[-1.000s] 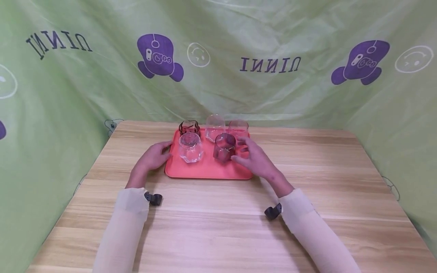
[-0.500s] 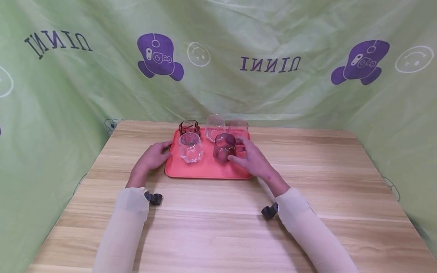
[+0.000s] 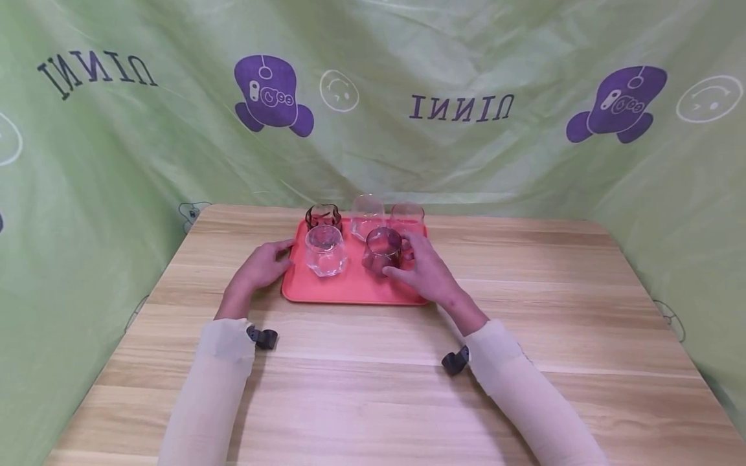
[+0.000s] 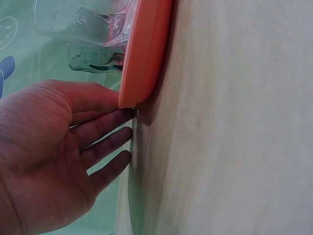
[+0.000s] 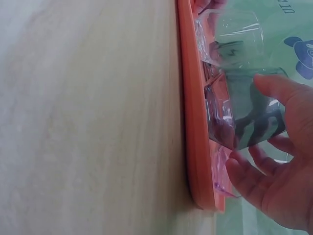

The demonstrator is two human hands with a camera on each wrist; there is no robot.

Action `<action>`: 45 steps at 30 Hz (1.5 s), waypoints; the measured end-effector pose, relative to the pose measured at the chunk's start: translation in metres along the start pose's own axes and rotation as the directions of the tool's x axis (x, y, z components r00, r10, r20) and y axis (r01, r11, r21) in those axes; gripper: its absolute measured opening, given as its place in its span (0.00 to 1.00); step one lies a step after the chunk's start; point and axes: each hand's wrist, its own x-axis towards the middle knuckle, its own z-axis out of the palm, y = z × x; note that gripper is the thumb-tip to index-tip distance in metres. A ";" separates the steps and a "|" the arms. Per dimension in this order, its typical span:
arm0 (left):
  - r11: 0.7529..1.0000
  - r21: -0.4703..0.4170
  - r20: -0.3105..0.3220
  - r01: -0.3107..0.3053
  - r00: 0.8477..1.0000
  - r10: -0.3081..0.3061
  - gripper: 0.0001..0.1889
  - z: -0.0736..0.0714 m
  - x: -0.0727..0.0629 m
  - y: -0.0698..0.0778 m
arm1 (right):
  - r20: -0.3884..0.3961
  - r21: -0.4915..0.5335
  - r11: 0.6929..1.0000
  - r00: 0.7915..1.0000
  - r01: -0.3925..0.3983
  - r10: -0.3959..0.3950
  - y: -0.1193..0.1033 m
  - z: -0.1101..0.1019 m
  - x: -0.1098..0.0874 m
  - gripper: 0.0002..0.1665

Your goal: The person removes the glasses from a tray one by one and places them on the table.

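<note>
A red tray (image 3: pixel 355 292) bears several drinking glasses. My left hand (image 3: pixel 262 266) is at its left edge, the thumb and forefinger touching the rim and the other fingers extended, as the left wrist view shows. A smoky dark glass (image 3: pixel 375 249) stands at the tray's front right. My right hand (image 3: pixel 428 268) holds this glass, thumb on the near side and fingers round the far side. In the right wrist view the thumb overlaps the smoky glass (image 5: pixel 239 110) near its rim. A clear glass (image 3: pixel 325 254) stands at the front left.
Behind stand a brown wavy glass (image 3: pixel 324 218), a taller clear glass (image 3: pixel 367 217) and a pink-tinted glass (image 3: pixel 408 219), close together. The tray lies toward the far side of a wooden table (image 3: pixel 361 388). A green printed curtain (image 3: pixel 373 155) hangs behind.
My right hand has moved slightly left and closed in round the smoky glass, which has shifted a little left. My left hand and the tray have stayed in place.
</note>
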 end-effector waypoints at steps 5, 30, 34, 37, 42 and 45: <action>1.000 -0.002 0.000 0.009 1.000 -0.009 0.28 0.000 0.000 0.001 | 0.006 -0.015 1.000 1.000 0.004 -0.004 -0.002 0.002 -0.001 0.48; 0.999 -0.021 0.003 0.024 1.000 -0.024 0.28 0.002 0.000 -0.001 | 0.013 -0.022 0.995 0.996 0.093 -0.093 -0.004 0.016 0.009 0.52; 1.000 -0.018 0.003 0.021 1.000 -0.021 0.28 0.002 0.000 -0.001 | 0.015 -0.043 0.997 0.998 0.065 -0.064 -0.005 0.018 0.008 0.53; 1.000 -0.017 0.002 0.021 1.000 -0.021 0.28 0.001 -0.001 -0.001 | 0.012 -0.056 0.997 0.999 0.047 -0.046 -0.006 0.019 0.007 0.54; 0.999 -0.022 0.006 0.032 0.999 -0.031 0.28 0.002 -0.001 -0.001 | 0.007 -0.050 0.998 0.999 0.048 -0.047 -0.006 0.020 0.007 0.53; 0.998 -0.030 0.011 0.049 0.999 -0.049 0.28 0.001 -0.001 0.000 | 0.007 -0.051 0.998 0.999 0.040 -0.039 -0.006 0.020 0.007 0.53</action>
